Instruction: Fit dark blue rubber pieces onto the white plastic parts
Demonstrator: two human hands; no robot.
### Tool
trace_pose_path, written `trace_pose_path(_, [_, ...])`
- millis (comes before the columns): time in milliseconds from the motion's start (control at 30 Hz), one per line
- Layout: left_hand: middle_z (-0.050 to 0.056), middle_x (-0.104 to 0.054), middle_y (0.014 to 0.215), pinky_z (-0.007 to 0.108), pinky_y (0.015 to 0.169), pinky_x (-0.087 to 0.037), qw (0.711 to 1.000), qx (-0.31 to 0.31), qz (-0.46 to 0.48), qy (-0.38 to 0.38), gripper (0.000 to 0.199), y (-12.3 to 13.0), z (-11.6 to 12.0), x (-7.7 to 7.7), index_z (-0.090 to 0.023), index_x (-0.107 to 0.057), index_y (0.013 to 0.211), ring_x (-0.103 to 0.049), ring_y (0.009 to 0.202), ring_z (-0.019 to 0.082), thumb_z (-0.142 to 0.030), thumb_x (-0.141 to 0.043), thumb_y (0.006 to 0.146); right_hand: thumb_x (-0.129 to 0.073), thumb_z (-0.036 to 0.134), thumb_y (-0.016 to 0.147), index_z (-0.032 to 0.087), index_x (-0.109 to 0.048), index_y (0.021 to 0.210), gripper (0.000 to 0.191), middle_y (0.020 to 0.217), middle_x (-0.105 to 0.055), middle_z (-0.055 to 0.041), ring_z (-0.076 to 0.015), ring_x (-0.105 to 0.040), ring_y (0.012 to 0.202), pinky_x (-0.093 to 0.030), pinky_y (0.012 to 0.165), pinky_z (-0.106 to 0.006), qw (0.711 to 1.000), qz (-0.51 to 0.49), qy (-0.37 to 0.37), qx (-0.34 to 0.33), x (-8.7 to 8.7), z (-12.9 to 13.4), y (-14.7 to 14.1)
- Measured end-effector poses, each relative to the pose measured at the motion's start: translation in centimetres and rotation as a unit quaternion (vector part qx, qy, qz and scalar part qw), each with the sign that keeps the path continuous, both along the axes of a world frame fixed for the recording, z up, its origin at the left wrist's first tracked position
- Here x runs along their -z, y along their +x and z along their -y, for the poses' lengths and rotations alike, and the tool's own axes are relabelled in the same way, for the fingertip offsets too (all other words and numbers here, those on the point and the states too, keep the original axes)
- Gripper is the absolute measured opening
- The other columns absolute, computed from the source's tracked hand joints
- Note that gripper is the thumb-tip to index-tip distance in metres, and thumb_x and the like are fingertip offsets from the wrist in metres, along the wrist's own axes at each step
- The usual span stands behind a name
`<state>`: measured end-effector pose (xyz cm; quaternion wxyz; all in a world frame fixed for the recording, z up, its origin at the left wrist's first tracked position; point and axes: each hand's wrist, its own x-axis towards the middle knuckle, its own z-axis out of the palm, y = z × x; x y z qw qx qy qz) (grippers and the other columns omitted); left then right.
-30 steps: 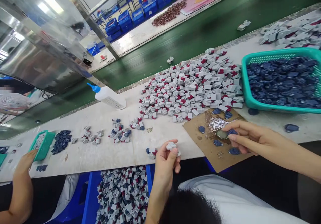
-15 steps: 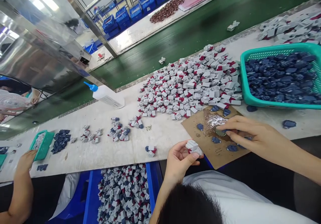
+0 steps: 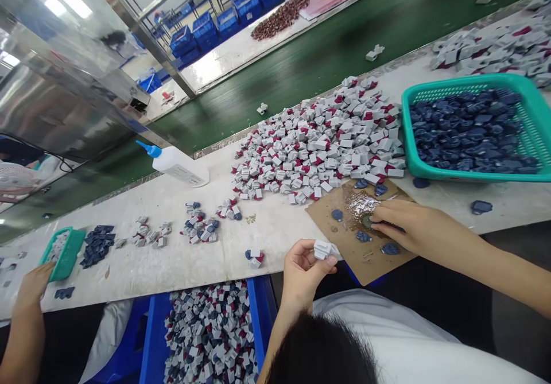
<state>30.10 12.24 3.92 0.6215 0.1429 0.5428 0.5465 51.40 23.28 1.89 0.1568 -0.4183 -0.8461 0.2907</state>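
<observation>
We have a light grey piece pinched between thumb and fingers of our left hand, held up just off the near edge of the worktop. Our right hand reaches over the brown board, its thumb and fingertips drawn together on a small dark piece, mostly hidden by the fingers. That piece is right by a small round disc, next to a shiny patch that looks wet. We judge the step in hand to be touching the dark piece to the disc; what is on its underside, we cannot tell. From here, a move calls for a light, level pinch on the right, the left keeping its grey piece steady and clear of the shiny patch. Loose blue pieces lie around the disc. Beyond the board we see the heap of grey and red pieces, with the green basket to its right and a white bottle to its left.
</observation>
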Motion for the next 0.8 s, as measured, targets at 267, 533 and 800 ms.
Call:
trace_pose_path(267, [0.003,-0.072,0.068,0.021,0.057,-0.054,0.999,0.032,0.003,0.029,0.037,0.5,-0.5,-0.7,-0.015,-0.070,0.071,-0.065,0.062,0.013,-0.032,-0.095,0.050,-0.049,0.044,0.091,0.021,-0.057,0.073,0.031,0.065,-0.057,-0.0033,-0.0184,-0.054,0.062,-0.039,0.059,-0.031,0.999,-0.030,-0.031,-0.010,-1.5,0.0,-0.4])
trace_pose_path(533, [0.002,-0.073,0.068,0.021,0.060,-0.055,0.997,0.044,0.032,0.055,0.038,1.2,-0.8,-0.8,-0.017,-0.068,0.068,-0.067,0.063,0.013,-0.032,-0.096,0.047,-0.074,0.057,0.074,0.020,-0.068,0.072,0.038,0.065,-0.062,-0.0025,-0.0133,-0.056,0.053,-0.046,0.047,-0.022,0.954,-0.229,-0.179,0.070,-6.5,3.4,-2.2])
trace_pose_path(800, [0.000,-0.074,0.067,0.020,0.060,-0.056,0.995,0.051,0.025,0.078,0.035,1.1,-0.8,-1.5,-0.019,-0.070,0.067,-0.067,0.062,0.012,-0.023,-0.097,0.045,-0.070,0.044,0.083,0.020,-0.069,0.077,0.024,0.069,-0.068,-0.0008,-0.0118,-0.062,0.056,-0.046,0.049,-0.020,0.956,-0.227,-0.185,-0.015,-6.5,3.4,-2.5])
